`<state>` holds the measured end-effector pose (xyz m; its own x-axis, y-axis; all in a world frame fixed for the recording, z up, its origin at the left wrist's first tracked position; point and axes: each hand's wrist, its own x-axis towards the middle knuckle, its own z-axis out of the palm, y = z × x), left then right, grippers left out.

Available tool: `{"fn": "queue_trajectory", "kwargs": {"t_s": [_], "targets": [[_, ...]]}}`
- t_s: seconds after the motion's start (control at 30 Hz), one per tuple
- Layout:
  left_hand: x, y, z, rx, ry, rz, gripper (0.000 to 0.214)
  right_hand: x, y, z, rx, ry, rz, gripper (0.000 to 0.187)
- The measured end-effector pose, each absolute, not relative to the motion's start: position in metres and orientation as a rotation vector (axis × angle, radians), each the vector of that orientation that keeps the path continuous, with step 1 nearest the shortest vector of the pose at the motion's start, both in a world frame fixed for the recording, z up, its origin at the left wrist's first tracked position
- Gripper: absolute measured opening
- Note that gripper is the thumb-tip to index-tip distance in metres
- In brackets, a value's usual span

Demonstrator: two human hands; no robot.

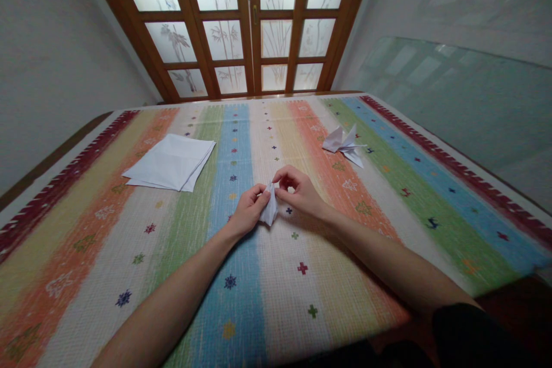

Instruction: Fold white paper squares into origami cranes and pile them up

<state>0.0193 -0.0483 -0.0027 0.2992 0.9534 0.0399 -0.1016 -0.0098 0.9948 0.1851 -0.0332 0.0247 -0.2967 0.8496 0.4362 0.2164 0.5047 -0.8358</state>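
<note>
Near the frame's centre, the left hand (250,207) is pinching the folded paper (269,214) between thumb and fingers; the right hand (302,191) is curling thumb and forefinger at its upper tip, but whether they are gripping it I cannot tell. Shaping so small a tip probably calls for steadying the body and creasing lightly. The paper is looking white, narrow and pointed below. White sheets (170,161) are lying upper left.
</note>
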Motion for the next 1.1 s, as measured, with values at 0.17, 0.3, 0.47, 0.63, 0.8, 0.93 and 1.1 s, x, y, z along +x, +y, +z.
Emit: {"fn": "queue_trajectory", "kwargs": {"t_s": [0.17,0.3,0.47,0.63,0.8,0.93,1.1], "targets": [[0.019,-0.048,-0.005,1.273,0.918,1.047,0.047,0.189,-0.030,0.027,-0.864,-1.867,0.817,0.007],[0.017,-0.049,-0.002,1.249,0.933,1.059,0.044,0.189,-0.031,0.027,-0.899,-1.846,0.723,0.007],[0.016,-0.049,0.000,1.258,1.025,1.126,0.033,0.187,-0.032,0.024,-0.929,-1.803,0.775,0.007],[0.016,-0.050,0.001,1.284,1.078,1.170,0.026,0.185,-0.032,0.020,-0.964,-1.742,0.931,0.007],[0.015,-0.049,0.006,1.394,1.144,1.253,0.020,0.184,-0.031,0.016,-0.966,-1.721,0.961,0.006],[0.015,-0.047,0.009,1.492,1.173,1.338,0.010,0.184,-0.031,0.015,-0.956,-1.723,0.953,0.006],[0.016,-0.047,0.005,1.477,1.151,1.350,0.011,0.185,-0.030,0.016,-0.941,-1.748,0.919,0.005]]}}
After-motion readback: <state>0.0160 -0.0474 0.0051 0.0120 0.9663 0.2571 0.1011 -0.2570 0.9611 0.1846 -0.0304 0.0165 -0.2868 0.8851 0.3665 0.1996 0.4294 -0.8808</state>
